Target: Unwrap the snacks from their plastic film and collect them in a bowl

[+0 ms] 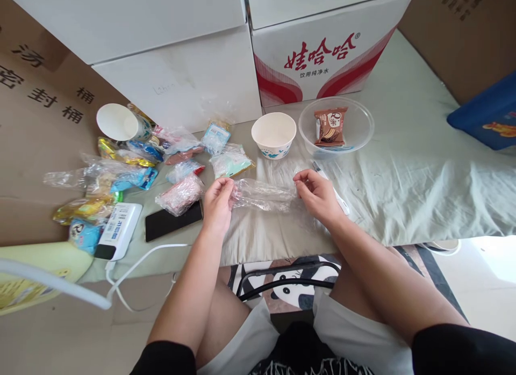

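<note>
Stretched between my two hands is a clear plastic bag [264, 195], crinkled and see-through. My left hand [219, 203] pinches its left end with the fingers closed. At the other end, the fingers of my right hand [316, 195] are closed on the bag's edge. A white, slim tool [342, 200] lies partly under my right hand. Just beyond the bag stands a paper cup [274, 136] with blue print. Right of it, a clear round plastic bowl [360, 130] holds a brown snack packet [330, 127].
Several plastic-wrapped snacks [181, 195] lie to the left, around a black phone [173, 223] and a white power bank [119, 231] with a cable. Another paper cup [121, 122] tilts at the far left. White cartons [322, 58] line the back; a blue box [487, 117] stands right.
</note>
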`<state>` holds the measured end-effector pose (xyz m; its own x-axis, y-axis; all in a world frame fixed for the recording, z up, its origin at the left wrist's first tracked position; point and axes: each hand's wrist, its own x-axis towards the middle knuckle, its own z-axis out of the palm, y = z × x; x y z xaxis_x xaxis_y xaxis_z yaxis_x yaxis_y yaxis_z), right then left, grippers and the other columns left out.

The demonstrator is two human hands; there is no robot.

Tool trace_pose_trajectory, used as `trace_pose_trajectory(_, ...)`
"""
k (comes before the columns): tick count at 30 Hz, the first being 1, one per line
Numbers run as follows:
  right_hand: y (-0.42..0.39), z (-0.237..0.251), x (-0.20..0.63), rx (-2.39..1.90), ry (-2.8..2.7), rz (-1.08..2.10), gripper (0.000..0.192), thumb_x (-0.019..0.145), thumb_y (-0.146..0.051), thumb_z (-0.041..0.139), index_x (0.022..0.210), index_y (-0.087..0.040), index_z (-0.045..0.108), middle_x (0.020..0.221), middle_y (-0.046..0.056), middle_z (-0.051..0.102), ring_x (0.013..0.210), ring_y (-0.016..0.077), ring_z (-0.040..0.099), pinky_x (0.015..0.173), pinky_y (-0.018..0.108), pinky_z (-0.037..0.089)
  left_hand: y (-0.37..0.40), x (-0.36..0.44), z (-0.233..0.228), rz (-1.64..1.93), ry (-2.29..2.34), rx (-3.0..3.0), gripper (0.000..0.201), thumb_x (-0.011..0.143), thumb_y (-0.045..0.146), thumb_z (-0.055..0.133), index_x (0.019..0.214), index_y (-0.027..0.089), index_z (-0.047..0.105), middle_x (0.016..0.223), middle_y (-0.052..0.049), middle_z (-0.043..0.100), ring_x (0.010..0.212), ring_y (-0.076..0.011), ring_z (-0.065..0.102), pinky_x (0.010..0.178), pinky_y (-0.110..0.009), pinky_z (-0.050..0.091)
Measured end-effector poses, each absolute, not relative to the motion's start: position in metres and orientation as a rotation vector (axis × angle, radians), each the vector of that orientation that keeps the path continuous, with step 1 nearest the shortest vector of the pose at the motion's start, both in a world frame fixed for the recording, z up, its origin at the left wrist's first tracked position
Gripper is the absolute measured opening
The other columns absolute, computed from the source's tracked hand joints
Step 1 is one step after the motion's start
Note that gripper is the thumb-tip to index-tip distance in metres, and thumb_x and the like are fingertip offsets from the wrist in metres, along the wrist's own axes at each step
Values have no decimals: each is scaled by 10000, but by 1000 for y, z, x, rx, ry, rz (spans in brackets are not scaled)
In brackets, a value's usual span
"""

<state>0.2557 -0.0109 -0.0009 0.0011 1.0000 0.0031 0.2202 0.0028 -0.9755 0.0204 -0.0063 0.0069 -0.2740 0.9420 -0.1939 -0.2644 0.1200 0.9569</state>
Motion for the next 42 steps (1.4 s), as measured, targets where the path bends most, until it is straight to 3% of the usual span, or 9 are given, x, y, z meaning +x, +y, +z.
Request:
trace_pose_trajectory(15,-15,-2,250,-1347,-1659,1036,158,888,-329,518,890,-221,634,610,-38,525,555,126,454,581,274,360,-6,22,1,1331,1331,824,216,741,354,811,767,192,670,676,15,580,602,-102,525,562,-218,426)
trace_pose_trajectory(21,-11,-8,253,-1400,-1490,1041,213,923,-395,514,971,-224,631,648,-30,605,552,136,537,584,282,407,-4,12,-1,1419,1383,907,374,685,289,865,1019,224,710,778,17,641,659,-115,610,596,-221,459)
trace_pose_trajectory(27,-12,-2,262,-1420,-1371,967,214,925,-435,543,916,-231,607,602,-41,566,540,135,528,581,283,407,-7,1,1,1424,1583,1242,198,773,354,822,874,196,758,719,-2,664,634,-127,591,614,-237,462)
trace_pose_trajectory(31,-15,1,269,-1427,-1330,897,210,952,-430,529,916,-236,603,590,-44,516,540,136,493,581,286,406,-7,-5,-1,1470,1585,1327,252,833,450,776,815,202,737,689,0,651,634,-134,567,611,-239,440)
trace_pose_trajectory(37,-14,1,274,-1430,-1323,442,183,950,-373,530,885,-249,649,908,62,521,885,220,565,810,391,518,-4,-10,-6,1516,1601,1430,363,872,525,728,722,196,692,709,-3,561,671,-136,497,655,-254,408)
trace_pose_trajectory(42,-18,5,276,-1366,-1439,238,178,949,-352,528,863,-254,650,1109,122,616,1178,297,569,1060,531,450,-5,-10,-5,1622,1651,1496,369,853,551,737,748,197,713,988,-57,569,945,-179,559,804,-266,465)
